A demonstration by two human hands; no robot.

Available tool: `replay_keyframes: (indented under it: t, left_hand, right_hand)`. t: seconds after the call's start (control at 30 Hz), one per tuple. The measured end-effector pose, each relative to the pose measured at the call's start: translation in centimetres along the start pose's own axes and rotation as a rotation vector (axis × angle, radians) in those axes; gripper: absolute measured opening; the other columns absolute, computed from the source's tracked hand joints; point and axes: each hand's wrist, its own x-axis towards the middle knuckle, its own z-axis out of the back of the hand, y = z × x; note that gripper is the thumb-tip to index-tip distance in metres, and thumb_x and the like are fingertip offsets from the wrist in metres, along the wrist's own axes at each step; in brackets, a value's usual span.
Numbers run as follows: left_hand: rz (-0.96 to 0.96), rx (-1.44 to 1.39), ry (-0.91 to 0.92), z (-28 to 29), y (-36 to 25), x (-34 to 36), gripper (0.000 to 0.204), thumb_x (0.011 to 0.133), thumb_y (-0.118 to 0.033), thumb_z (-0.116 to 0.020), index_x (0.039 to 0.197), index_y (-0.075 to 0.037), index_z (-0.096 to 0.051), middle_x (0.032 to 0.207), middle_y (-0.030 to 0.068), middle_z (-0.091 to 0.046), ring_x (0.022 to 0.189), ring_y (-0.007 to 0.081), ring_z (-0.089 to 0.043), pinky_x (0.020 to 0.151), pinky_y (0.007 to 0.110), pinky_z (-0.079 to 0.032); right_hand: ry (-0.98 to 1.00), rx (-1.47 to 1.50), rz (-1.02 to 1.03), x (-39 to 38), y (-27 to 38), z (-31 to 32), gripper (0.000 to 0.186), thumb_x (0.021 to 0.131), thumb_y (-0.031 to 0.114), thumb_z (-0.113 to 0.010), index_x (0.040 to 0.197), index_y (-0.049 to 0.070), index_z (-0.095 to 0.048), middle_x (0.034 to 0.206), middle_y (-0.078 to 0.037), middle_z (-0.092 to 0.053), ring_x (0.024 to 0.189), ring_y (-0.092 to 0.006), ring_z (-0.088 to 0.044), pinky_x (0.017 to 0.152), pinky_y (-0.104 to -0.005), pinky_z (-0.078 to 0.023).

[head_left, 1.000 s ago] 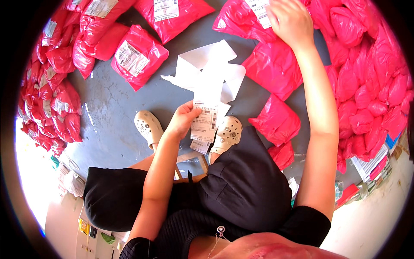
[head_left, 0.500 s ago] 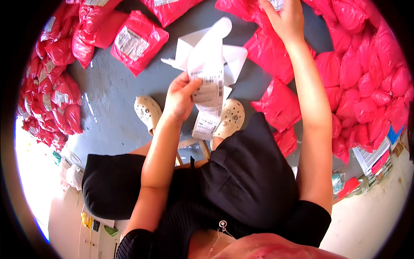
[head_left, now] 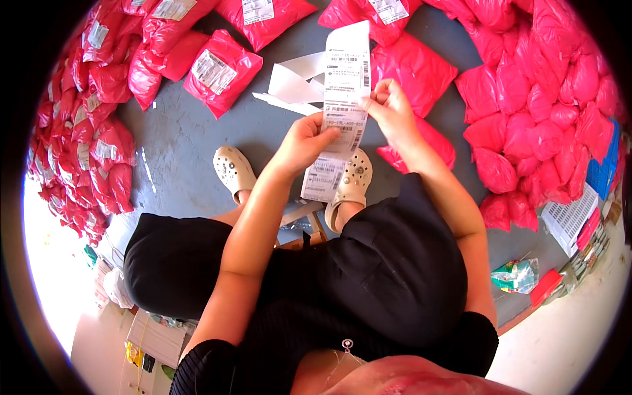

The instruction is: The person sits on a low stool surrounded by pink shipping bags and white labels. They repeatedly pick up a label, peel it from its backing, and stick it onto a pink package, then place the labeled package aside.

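Note:
A strip of printed white shipping labels [head_left: 345, 79] runs upright in front of me, with its lower end hanging over my right shoe. My left hand [head_left: 306, 143] grips the strip about halfway down, thumb across its face. At the strip's right edge, my right hand [head_left: 392, 112] is closed with thumb and fingertips pinching the paper. Behind the strip, a curled length of blank white paper [head_left: 296, 72] trails on the grey floor. Just beyond my right hand lies a pink plastic parcel [head_left: 421, 72], and a labelled pink parcel [head_left: 372, 20] sits farther off.
Heaps of pink parcels rise on the left [head_left: 99, 138] and the right [head_left: 546, 99]. A labelled parcel [head_left: 220, 72] lies apart at the far left of the floor. My beige clogs [head_left: 234, 172] stand below my hands. A white basket [head_left: 569, 217] is at the right.
My right hand has come back from the far parcel, whose label now shows uncovered, to the strip's edge. The strip's top, curled before, now stands straighter with its print showing.

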Motion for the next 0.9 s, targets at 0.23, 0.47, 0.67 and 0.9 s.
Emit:
replay_keyframes:
  t: [0.23, 0.47, 0.67, 0.9]
  left_hand:
    - [0.007, 0.093, -0.143, -1.9, 0.7, -0.9, 0.025, 0.092, -0.003, -0.052, 0.115, 0.005, -0.056, 0.103, 0.0093, -0.065, 0.091, 0.0144, -0.063, 0.082, 0.029, -0.051]
    - [-0.011, 0.393, -0.075, -2.4, 2.0, -1.6, 0.020, 0.088, -0.002, -0.052, 0.105, 0.004, -0.061, 0.090, 0.0048, -0.066, 0.079, 0.0093, -0.059, 0.073, 0.026, -0.048]
    - [-0.030, 0.797, -0.054, -1.7, 2.9, -2.1, 0.014, 0.083, -0.004, -0.054, 0.090, 0.002, -0.064, 0.066, 0.0047, -0.057, 0.065, 0.0068, -0.048, 0.061, 0.029, -0.043]
    - [0.221, 0.261, 0.077, -0.7, 3.9, -1.7, 0.032, 0.083, 0.000, -0.050, 0.113, 0.003, -0.059, 0.103, 0.0065, -0.065, 0.092, 0.0146, -0.062, 0.086, 0.029, -0.047]
  right_hand:
    - [0.072, -1.201, 0.776, -2.4, 5.8, -1.7, 0.022, 0.073, 0.021, -0.075, 0.087, 0.011, -0.062, 0.088, -0.002, -0.064, 0.086, -0.0212, -0.058, 0.075, -0.0362, -0.044]
    - [0.120, -1.388, 0.649, -5.1, 4.8, -2.2, 0.013, 0.075, 0.030, -0.070, 0.081, 0.018, -0.069, 0.075, 0.003, -0.066, 0.080, -0.0170, -0.058, 0.073, -0.0353, -0.039]
    - [0.207, -1.270, 0.499, -5.9, 1.7, -1.3, 0.012, 0.076, 0.026, -0.066, 0.076, 0.015, -0.072, 0.066, -0.003, -0.066, 0.068, -0.0217, -0.063, 0.073, -0.0365, -0.041]
    - [0.077, -0.568, -0.083, -4.1, -1.0, 2.2, 0.014, 0.077, 0.019, -0.067, 0.082, 0.006, -0.069, 0.075, -0.007, -0.068, 0.064, -0.0157, -0.063, 0.059, -0.0288, -0.047]
